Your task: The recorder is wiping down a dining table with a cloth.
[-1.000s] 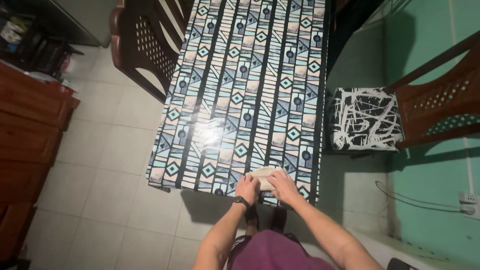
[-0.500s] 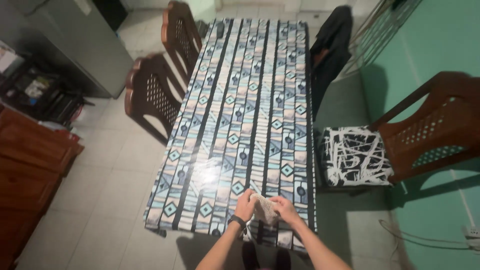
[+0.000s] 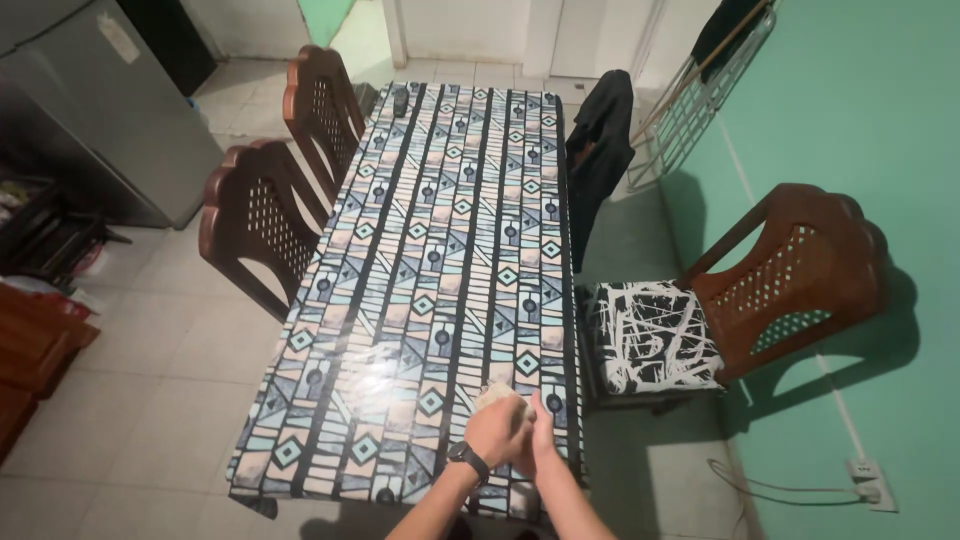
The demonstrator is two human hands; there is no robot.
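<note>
Since the earlier frame both hands have drawn closer together. Left hand (image 3: 497,432) and right hand (image 3: 543,440) are pressed around a small beige woven cloth (image 3: 493,395), bunched at the near edge of the geometric-patterned tabletop (image 3: 440,250). Folding looks unfinished.
</note>
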